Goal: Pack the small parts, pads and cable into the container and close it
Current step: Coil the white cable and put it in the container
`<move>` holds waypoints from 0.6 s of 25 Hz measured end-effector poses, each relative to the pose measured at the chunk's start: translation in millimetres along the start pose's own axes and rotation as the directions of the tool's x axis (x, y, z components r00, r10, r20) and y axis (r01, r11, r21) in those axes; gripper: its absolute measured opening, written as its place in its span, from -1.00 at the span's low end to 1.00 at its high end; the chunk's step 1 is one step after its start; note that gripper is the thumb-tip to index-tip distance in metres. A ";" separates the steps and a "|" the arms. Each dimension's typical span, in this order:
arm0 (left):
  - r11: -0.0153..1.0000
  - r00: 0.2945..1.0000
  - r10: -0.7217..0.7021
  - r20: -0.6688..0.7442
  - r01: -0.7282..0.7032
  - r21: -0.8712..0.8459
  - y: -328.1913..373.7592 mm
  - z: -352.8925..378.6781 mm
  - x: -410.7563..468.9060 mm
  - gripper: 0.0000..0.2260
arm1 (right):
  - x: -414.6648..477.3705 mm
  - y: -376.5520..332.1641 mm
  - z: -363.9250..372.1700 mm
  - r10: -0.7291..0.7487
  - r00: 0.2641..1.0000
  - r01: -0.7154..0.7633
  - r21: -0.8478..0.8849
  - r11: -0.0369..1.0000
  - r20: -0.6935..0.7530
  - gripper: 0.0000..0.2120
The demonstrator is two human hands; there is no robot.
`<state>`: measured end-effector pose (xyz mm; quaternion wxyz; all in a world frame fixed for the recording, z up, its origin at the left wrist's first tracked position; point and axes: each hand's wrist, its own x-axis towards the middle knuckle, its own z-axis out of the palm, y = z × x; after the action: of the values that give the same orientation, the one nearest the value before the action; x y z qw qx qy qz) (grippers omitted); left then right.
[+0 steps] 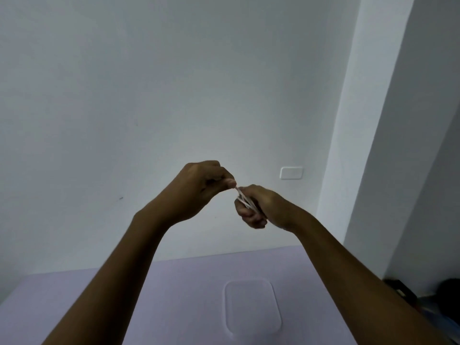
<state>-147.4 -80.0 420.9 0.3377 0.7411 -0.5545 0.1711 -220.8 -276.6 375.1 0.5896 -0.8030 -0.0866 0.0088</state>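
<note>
Both my hands are raised in front of the white wall, well above the table. My left hand (199, 185) pinches one end of a thin white cable (242, 197) between thumb and forefinger. My right hand (258, 207) is closed around the rest of the cable, which shows as a few looped strands between the two hands. A clear, flat rounded-rectangle container piece (252, 307), either a lid or a shallow tray, lies on the lilac table (174, 295) below my arms. No small parts or pads are in sight.
A white wall plate (291, 173) sits on the wall behind my right hand. A wall corner juts out at the right. Dark objects (423, 295) lie low at the right edge beyond the table.
</note>
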 end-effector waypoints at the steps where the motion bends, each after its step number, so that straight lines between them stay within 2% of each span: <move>1: 0.996 0.999 -0.011 -0.044 0.007 -0.086 -1.8 2.4 0.9 -0.81 | -4.0 -4.6 1.2 -0.017 0.994 0.000 0.162 0.987 0.105 -0.57; 3: 0.979 0.992 -0.039 -0.119 0.015 -0.202 -0.6 13.1 2.0 -0.80 | -11.1 -13.4 2.3 -0.084 0.965 -0.034 0.436 0.899 0.247 -0.63; 5: 0.959 0.988 -0.062 -0.141 0.019 -0.282 5.1 27.7 1.7 -0.82 | -15.9 -18.5 3.2 -0.173 0.929 -0.047 0.568 0.822 0.327 -0.67; 10: 0.902 0.990 -0.052 -0.134 -0.011 -0.431 18.6 38.3 6.3 -0.86 | -23.0 -17.0 0.7 -0.277 0.900 -0.050 0.710 0.702 0.337 -0.68; 15: 0.764 0.995 -0.093 0.020 0.084 -0.640 23.9 40.3 12.3 -0.80 | -24.9 -17.0 -5.3 -0.321 0.899 -0.074 0.827 0.558 0.297 -0.70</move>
<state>-170.6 -120.2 407.4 0.5811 0.6061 -0.5418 -0.0390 -246.9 -280.4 390.7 0.8604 -0.4059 -0.2531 0.1757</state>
